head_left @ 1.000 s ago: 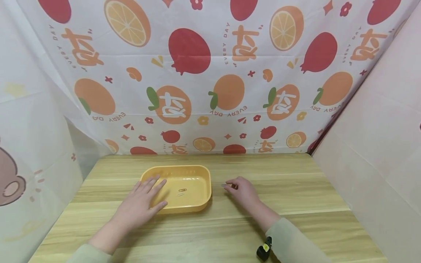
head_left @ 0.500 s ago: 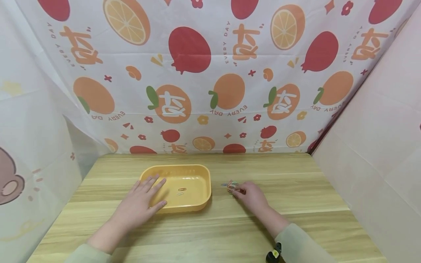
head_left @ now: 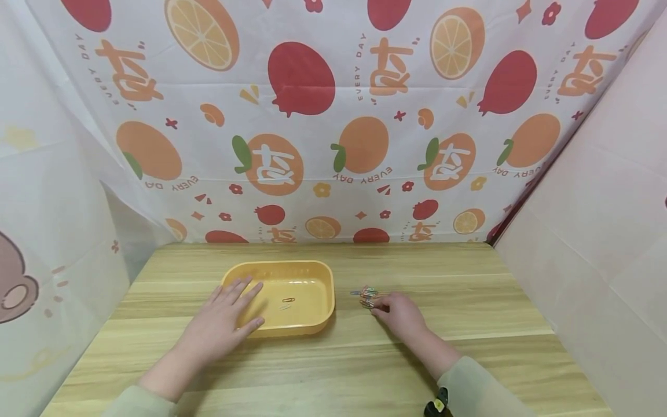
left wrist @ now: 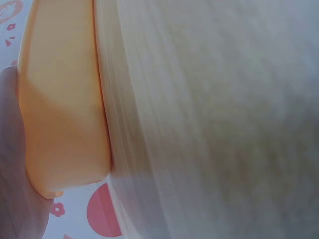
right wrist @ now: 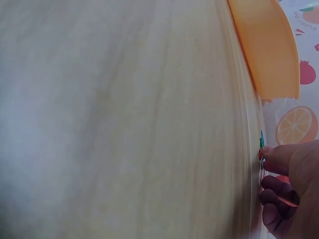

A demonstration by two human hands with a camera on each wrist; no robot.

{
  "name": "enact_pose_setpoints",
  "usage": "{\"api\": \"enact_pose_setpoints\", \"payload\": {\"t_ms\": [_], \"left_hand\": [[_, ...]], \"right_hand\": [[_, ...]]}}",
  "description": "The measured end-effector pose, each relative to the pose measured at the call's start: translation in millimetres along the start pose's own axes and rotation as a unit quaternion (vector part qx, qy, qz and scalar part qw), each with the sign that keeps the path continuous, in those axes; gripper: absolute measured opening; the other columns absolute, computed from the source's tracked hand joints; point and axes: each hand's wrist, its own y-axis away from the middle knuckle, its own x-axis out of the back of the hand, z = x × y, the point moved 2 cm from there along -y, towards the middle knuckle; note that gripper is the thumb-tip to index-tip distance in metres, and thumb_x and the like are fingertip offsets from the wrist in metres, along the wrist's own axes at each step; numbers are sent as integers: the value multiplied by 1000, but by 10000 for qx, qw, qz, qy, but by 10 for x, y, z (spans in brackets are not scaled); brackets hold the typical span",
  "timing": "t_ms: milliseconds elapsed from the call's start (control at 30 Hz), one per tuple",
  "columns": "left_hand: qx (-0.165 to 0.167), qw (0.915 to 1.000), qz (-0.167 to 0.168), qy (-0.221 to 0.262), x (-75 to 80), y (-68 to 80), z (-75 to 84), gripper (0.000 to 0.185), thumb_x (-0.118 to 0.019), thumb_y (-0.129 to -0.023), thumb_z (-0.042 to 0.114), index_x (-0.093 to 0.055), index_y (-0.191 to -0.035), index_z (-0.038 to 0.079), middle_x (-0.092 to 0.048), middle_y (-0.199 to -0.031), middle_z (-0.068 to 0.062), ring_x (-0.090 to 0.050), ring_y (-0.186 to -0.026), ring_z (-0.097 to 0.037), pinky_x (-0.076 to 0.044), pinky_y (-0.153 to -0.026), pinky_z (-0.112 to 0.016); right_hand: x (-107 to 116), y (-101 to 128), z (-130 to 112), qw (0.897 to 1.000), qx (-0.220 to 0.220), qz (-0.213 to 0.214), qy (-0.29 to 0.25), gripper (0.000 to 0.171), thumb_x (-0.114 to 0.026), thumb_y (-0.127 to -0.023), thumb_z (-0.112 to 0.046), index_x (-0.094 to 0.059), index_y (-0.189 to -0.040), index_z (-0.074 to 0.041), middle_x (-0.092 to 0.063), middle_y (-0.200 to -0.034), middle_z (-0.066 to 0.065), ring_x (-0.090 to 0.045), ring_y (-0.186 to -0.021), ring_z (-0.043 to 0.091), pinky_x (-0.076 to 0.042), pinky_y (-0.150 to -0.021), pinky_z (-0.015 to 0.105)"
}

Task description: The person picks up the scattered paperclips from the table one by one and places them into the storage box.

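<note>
I've R grip (head_left: 402,315) curled at clips (head_left: 369,292), can't tell if pinching. Pile's on table (head_left: 333,370), L/fwd of fingertips, mixed axes; L grip (head_left: 221,318), spread over tray (head_left: 297,332), farther.

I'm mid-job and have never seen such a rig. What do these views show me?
No machine: these are a person's left hand and right hand. The wide picture is from a head camera, the others from one on each wrist. The left hand rests on a yellow tray with an orange paper clip and pale bits inside. On the table, the right hand is at the edge of a small pile of coloured paper clips; whether it pinches one is unclear.
</note>
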Motion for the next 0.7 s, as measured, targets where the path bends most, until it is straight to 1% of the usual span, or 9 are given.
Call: {"api": "enact_pose_setpoints", "payload": {"t_ms": [267,533,700], "left_hand": [[-20,10000,47,-45,12,-6,2,73,-56,-95,58,-40,-153,18,-33,-158,-14,-29,-145,-38,-21,-116,-61],[-2,10000,-2,-1,0,3,4,73,-57,-95,56,-38,-154,18,-33,-158,-14,-28,-145,-38,-16,-119,-58],[19,10000,-2,6,-6,11,3,73,-58,-95,55,-37,-154,18,-32,-159,-14,-27,-145,-38,-15,-119,-57]], "right_hand": [[27,29,-21,9999,-157,-26,-39,10,-78,-86,-27,-77,-91,-18,-57,-78,-10,-50,-69,7,-45,-60,26],[35,53,-51,9997,-221,-66,-21,8,-78,-86,-26,-76,-87,-18,-54,-76,-10,-48,-68,7,-44,-59,25],[29,51,-52,9997,-211,-107,8,8,-77,-87,-26,-75,-86,-18,-54,-76,-9,-48,-68,7,-43,-59,25]]}}
